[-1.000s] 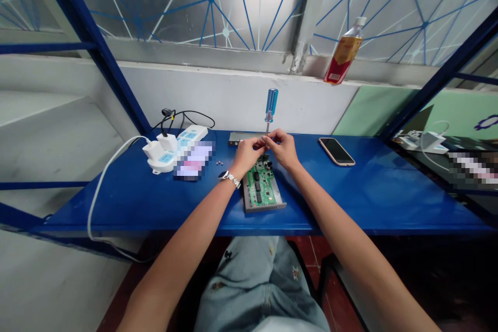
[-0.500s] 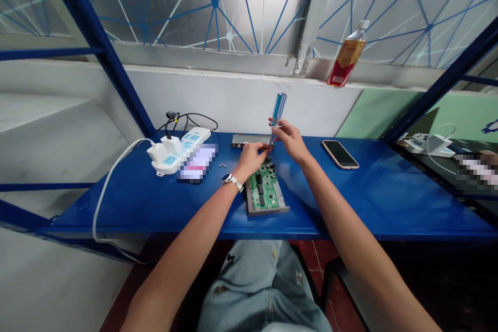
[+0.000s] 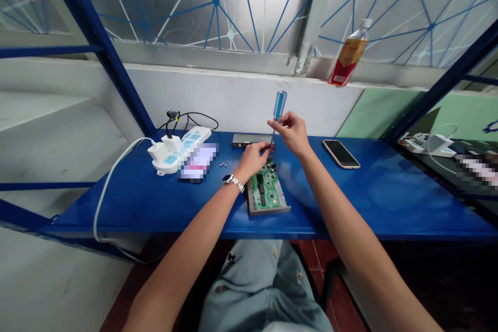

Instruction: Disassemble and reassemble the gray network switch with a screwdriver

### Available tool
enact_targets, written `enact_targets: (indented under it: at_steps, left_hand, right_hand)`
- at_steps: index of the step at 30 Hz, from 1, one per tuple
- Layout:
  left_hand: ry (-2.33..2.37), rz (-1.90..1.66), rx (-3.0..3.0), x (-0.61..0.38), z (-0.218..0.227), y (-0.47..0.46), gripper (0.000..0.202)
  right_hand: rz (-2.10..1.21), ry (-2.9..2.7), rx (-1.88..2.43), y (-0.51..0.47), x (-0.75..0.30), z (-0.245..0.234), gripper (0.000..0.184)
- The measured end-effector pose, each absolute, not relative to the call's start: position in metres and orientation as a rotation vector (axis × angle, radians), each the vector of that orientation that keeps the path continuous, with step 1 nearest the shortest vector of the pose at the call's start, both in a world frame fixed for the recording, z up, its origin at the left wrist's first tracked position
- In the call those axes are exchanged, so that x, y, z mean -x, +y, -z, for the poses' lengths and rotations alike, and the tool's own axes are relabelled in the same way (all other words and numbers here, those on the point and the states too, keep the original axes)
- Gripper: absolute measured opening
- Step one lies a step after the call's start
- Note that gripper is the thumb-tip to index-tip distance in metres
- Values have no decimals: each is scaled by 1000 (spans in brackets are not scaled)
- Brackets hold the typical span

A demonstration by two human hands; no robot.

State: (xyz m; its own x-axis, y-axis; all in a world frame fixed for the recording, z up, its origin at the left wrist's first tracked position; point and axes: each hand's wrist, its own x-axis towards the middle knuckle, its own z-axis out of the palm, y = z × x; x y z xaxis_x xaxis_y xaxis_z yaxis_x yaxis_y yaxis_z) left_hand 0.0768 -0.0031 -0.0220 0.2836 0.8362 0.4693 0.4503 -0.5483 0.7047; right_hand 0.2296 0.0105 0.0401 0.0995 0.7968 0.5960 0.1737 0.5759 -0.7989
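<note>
Right hand (image 3: 292,132) fingers pinched on the screwdriver (image 3: 277,114), gripping the shaft just below the blue translucent handle. Tool near upright, slightly tilted, handle up, tip down at the far end of the circuit board (image 3: 265,190). Can't tell if the tip is seated on a screw; the left hand covers that spot.

Left hand (image 3: 254,157) fingers curled down at the board's far edge, right next to the tool tip. Whether they pinch anything or just brace the board, can't tell. Wristwatch (image 3: 233,181) on the left wrist.

Board is green, sits in a grey open tray-like case (image 3: 269,209), lying flat on the blue bench (image 3: 369,197) about mid-width, long side running away from the person. Grey case lid (image 3: 245,139) lies flat behind it, near the wall.

Left of the hands: a few small screws (image 3: 222,164) loose on the bench, then a blurred-out patch, then a white power strip (image 3: 175,151) with plugs in it and a white cable hanging off the bench's front-left.

Right of the hands: phone (image 3: 341,153) lying flat, screen up, well apart from the board.

Up on the window ledge: bottle (image 3: 348,54) with amber liquid, red label.
</note>
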Motion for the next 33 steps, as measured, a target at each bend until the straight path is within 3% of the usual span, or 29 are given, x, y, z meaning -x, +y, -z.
enact_targets:
  at_steps: [12,18,23,29,33]
  left_hand:
    - [1128,-1199,-2134,-77,24,-3,21]
    - [1111,-1207,-2140,-78,23,-6,21]
    - [1151,-1188,-2237,-64,8,-9,23]
    - [1515,-1141,-2261,11,-18,-9,13]
    - [1676,-903,-2212,47,-15,-14,12]
  right_hand:
    - [-233,-1337,1049,-5,-216,-37,38]
    - [-571,-1465,976,-3,-222,-41,34]
    - [-636,-1486,897,-3,-226,-48,34]
    - [-684,-1330,780,-11,-235,-51,33]
    - [-826,-1126,732,-11,-237,-36,34]
